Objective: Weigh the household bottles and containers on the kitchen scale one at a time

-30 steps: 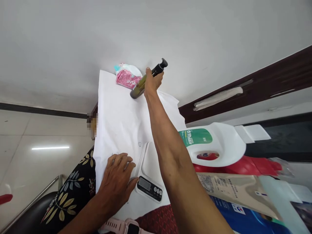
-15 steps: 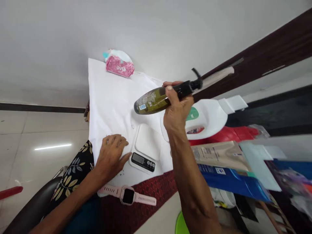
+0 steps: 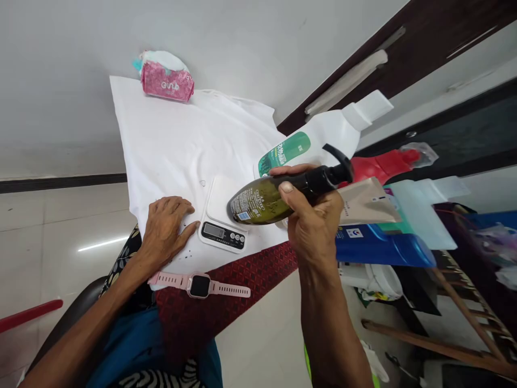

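Note:
My right hand (image 3: 313,215) is wrapped round a dark green pump bottle (image 3: 258,199) with a black pump head. The bottle is tilted, its base over the right part of a white kitchen scale (image 3: 222,245); whether it touches the scale I cannot tell. The scale has a black panel with a small display and round buttons. My left hand (image 3: 167,229) lies on the white cloth (image 3: 161,140) just left of the scale, fingers stretched out and holding nothing. A pink smartwatch (image 3: 200,285) lies along the front edge of the cloth, below the scale.
A pink tissue pack (image 3: 167,83) stands at the back by the wall. On the right are a white detergent bottle (image 3: 323,129), a red bottle (image 3: 379,164), a beige pouch (image 3: 367,202) and a blue bottle (image 3: 388,248). A wooden frame (image 3: 436,342) stands lower right.
My right hand has brought the pump bottle from beside the tissue pack at the back down to the scale. My left hand has stayed by the scale. The view has shifted.

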A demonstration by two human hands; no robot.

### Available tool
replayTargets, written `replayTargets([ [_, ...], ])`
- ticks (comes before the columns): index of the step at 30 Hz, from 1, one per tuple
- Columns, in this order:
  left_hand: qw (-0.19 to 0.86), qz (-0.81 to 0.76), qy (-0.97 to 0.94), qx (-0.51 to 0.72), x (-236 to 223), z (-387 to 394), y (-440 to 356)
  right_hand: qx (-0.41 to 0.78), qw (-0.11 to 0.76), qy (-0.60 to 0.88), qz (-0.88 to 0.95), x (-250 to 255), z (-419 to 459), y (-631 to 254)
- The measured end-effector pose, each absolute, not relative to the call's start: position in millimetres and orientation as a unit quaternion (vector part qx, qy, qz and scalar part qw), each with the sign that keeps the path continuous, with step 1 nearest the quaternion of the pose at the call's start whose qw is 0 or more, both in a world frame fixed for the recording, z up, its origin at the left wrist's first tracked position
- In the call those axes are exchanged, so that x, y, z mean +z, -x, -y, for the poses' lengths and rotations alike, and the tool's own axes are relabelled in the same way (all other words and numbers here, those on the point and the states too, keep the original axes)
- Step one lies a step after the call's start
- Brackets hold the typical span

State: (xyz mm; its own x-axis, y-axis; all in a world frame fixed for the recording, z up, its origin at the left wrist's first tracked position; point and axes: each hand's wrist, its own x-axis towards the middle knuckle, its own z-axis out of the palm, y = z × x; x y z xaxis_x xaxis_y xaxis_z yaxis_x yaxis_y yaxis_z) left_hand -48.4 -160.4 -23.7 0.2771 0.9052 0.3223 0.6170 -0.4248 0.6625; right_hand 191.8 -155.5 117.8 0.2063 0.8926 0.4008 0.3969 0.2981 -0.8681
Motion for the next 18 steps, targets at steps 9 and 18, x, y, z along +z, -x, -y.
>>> replayTargets([
  [9,0.194,-0.495,-0.776,0.339,-23,160,48,0.285,0.519,0.542,0.597,115,146,-189],
  [18,0.181,-0.487,-0.782,0.343,-26,159,48,0.266,0.580,0.503,0.583,115,156,-214],
])
